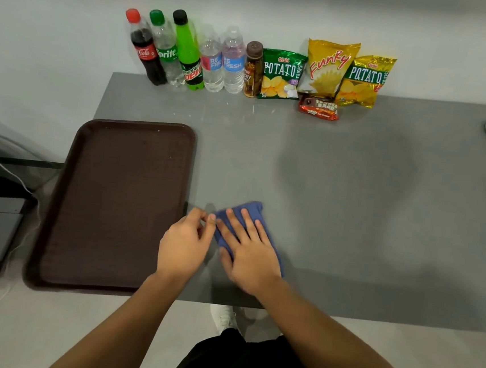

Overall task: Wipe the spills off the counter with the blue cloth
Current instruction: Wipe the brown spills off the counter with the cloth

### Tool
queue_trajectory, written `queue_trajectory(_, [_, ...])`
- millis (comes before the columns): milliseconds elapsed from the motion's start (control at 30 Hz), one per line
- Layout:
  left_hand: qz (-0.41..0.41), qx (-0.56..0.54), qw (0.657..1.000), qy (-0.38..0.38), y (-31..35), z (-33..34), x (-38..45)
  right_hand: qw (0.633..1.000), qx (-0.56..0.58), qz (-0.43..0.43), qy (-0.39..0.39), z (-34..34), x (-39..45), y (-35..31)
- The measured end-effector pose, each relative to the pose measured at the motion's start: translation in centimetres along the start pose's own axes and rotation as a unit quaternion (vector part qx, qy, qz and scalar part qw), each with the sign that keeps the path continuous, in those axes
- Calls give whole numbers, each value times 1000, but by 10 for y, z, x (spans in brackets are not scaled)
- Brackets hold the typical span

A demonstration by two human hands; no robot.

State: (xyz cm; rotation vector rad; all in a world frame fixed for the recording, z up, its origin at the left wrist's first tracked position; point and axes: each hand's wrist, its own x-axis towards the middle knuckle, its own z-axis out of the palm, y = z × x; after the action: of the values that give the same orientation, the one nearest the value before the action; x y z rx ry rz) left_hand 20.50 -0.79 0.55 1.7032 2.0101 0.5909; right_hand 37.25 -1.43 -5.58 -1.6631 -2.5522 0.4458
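Blue cloth (243, 213) lies on the grey desk (339, 193) near its front edge, folded into an oblong pad. Long axis runs from near-right to far-left w/ a slight tilt, far end pointing toward the bottles at the back.

Right hand (247, 249) lies flat on the cloth, palm down, fingers spread & extended, covering most of it; only the far end & a strip along the right side show. Left hand (184, 243) sits just left of the cloth, fingers loosely curled, thumb & fingertips pinched at the cloth's left edge; can't tell if it really grips fabric.

Left of the left hand: 1 dark brown tray (115, 201), long axis front-to-back, overhanging the desk's front edge.

Well beyond both hands, against the wall, a row: 6 bottles – Coca-Cola (144, 51), Sprite (165, 50), Mountain Dew (189, 54), 2 water bottles (222, 63), 1 small brown bottle (252, 70). Then 3 chip bags (280, 74) & 1 chocolate bar pack (318, 109) lying flat in front of them.
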Motion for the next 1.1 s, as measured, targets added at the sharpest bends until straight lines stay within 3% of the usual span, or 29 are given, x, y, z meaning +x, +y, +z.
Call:
queue_trajectory(200, [-1, -6, 1000, 13, -16, -14, 1, 996, 10, 82, 32, -16, 35, 20])
queue_trajectory(367, [-17, -14, 1000, 13, -33, -22, 2, 985, -8, 167, 34, -12, 7, 40])
queue_trajectory(533, [-13, -23, 1000, 2, -47, -28, 1, 986, -38, 159, 29, 6, -42, 22])
queue_trajectory(700, [-4, -30, 1000, -1, -53, -31, 5, 994, -24, 88, 54, 30, -53, -29])
queue_trajectory(967, [3, -37, 999, -18, -50, -38, 10, 997, 10, 76, 5, 17, 33, -70])
queue_trajectory(1100, [2, -38, 999, -10, -48, -40, 7, 992, 28, 122, -12, 4, 78, -58])
